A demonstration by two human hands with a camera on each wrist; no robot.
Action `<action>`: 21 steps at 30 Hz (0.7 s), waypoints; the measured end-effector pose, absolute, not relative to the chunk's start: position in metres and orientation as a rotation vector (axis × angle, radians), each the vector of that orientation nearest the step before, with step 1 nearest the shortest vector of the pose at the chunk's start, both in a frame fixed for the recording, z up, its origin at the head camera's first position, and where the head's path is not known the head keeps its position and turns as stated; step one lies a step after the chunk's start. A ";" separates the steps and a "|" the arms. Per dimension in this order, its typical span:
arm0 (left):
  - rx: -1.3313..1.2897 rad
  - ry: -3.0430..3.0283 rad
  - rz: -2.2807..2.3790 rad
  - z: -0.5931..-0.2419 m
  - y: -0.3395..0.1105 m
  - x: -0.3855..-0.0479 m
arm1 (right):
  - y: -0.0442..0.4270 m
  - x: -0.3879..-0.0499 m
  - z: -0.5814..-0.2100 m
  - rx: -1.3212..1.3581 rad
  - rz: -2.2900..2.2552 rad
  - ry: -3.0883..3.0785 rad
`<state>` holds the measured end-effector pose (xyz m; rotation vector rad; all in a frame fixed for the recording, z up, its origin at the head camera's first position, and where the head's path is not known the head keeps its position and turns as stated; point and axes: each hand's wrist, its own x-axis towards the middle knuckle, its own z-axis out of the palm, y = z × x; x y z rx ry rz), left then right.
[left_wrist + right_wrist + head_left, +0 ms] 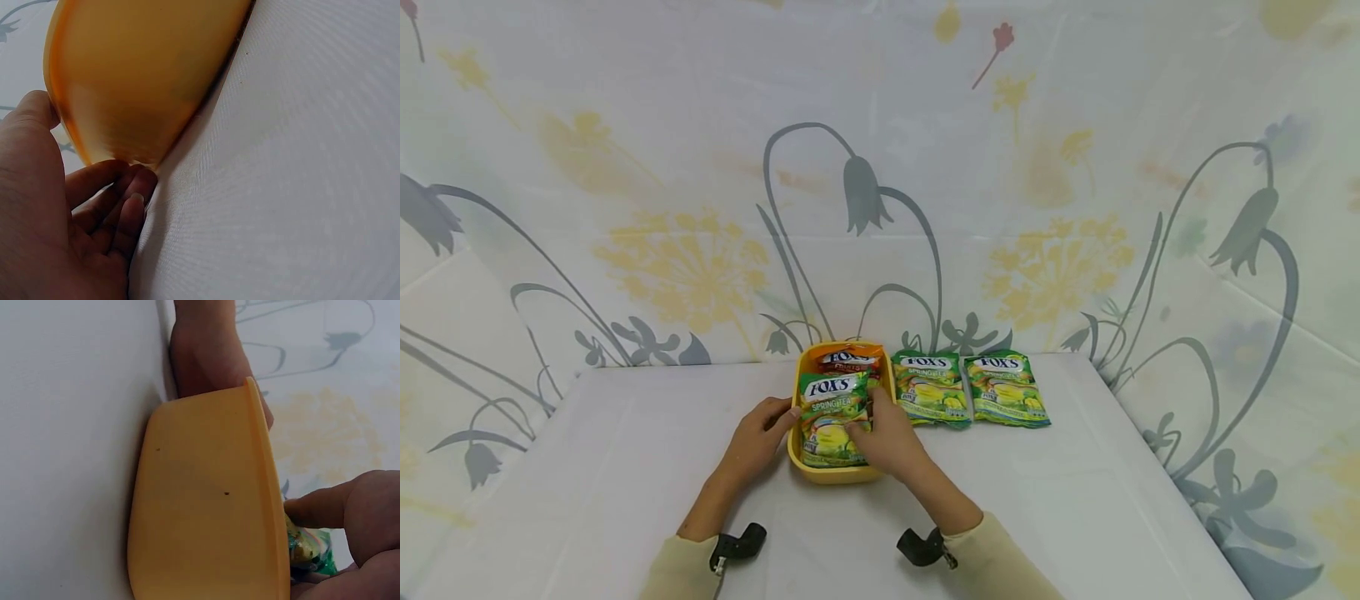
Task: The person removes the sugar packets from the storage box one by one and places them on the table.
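There are three green packs, one red pack and one tub. The right hand pinches one green pack, which is in the tub, just left of that hand and partly over the red pack; its printed top and long axis point away from the person. The left hand grips the tub's left side. Two green packs lie right of the tub

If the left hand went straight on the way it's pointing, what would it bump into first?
Most likely the side wall of the yellow container: the left hand is right against it, so there seems to be no free way ahead, though each fingertip's contact is hard to judge.
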<state>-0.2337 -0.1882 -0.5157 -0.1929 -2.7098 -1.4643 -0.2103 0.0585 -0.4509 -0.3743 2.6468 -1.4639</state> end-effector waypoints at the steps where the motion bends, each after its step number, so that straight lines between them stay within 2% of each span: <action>1: -0.192 -2.710 -1.463 -0.516 -0.188 -0.234 | 0.058 -0.210 -0.452 -0.372 -1.466 2.666; 21: -0.187 -2.711 -1.476 -0.516 -0.189 -0.234 | 0.053 -0.205 -0.455 -0.220 -1.738 2.708</action>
